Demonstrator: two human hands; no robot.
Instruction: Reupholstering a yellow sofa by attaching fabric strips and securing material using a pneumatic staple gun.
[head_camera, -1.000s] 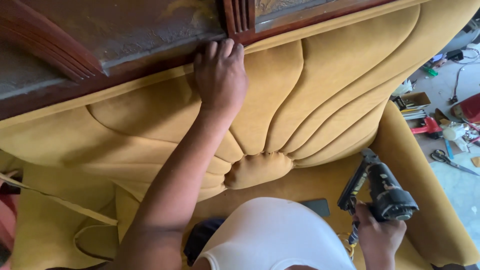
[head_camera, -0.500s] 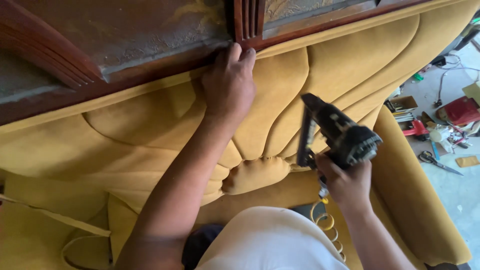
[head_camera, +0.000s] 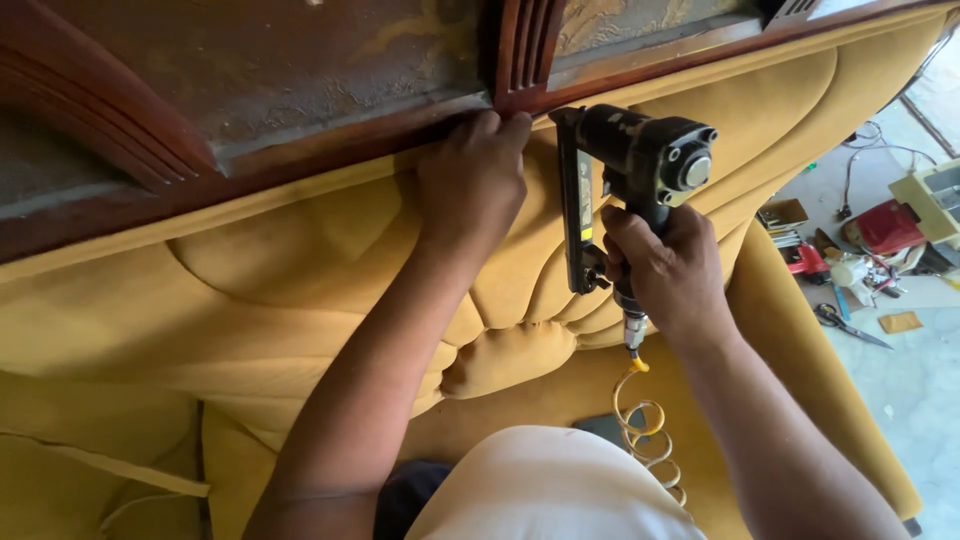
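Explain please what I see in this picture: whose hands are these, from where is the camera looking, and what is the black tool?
The picture comes from one camera worn on a person's head, looking down at their own two bare hands. There is no robot.

The left hand presses the top edge of the yellow cushion against the dark wooden frame of a piece of furniture. The fingertips touch the frame.

The right hand grips a black stapler gun, with its nose up at that same edge, close to the left hand. A coiled yellow hose hangs from the bottom of its handle, so it probably works by air.

At the right, on the floor, lie scissors and other small tools.
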